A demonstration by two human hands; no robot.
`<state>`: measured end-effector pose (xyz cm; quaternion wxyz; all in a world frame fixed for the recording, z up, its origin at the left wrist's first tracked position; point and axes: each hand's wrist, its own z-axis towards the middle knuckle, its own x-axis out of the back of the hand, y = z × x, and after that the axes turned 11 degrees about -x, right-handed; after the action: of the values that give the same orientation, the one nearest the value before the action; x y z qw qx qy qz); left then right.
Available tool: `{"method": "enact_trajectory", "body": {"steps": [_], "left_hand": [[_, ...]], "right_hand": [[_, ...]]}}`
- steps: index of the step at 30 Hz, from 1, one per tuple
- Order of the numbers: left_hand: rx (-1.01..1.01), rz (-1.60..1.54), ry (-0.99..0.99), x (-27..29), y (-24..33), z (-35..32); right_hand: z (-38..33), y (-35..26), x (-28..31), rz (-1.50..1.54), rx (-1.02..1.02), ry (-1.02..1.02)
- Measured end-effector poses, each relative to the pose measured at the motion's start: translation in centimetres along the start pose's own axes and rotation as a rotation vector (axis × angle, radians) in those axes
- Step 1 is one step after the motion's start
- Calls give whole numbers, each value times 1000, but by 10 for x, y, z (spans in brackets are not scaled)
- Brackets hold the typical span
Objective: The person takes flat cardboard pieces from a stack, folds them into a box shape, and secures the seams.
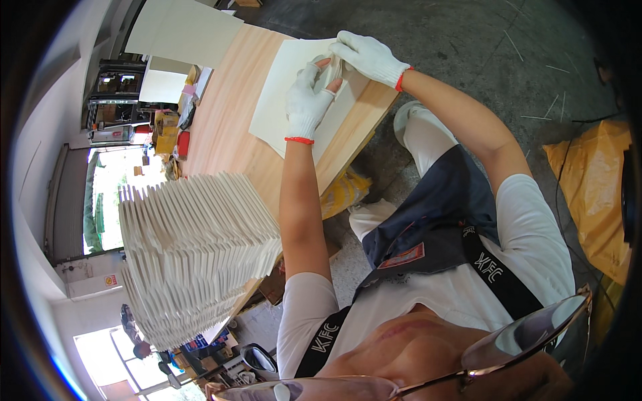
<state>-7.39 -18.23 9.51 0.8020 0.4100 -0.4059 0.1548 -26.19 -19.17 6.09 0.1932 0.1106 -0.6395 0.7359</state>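
1. Tinted glasses [525, 335] sit nearest; beyond, pale sheets [273, 100] lie on the desk [221, 113], beside its edge.
2. Left hand [311, 99]: thumb and index fingers parted, touching a raised pale strip [337, 71] over the sheets; whether they pinch it, I cannot tell.
3. Right hand [364, 57]: fingers close together, bent over the strip's far end; grip hidden.
4. Likely step: folding or creasing; next calls for even pressure.
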Motion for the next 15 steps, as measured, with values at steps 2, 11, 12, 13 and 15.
{"method": "enact_trajectory", "body": {"steps": [2, 11, 12, 13, 15], "left_hand": [[-9, -26, 32, 1, 3, 0], [-57, 26, 82, 2, 13, -1], [-18, 49, 34, 3, 12, -1], [-11, 65, 47, 3, 12, -1], [1, 95, 73, 1, 16, 1]], "right_hand": [[0, -1, 2, -14, -6, 5], [-2, 11, 29, -623, 429, 80], [2, 7, 30, -645, 520, 121], [6, 3, 30, -584, 542, 96], [6, -10, 28, -464, 364, -14]]}}
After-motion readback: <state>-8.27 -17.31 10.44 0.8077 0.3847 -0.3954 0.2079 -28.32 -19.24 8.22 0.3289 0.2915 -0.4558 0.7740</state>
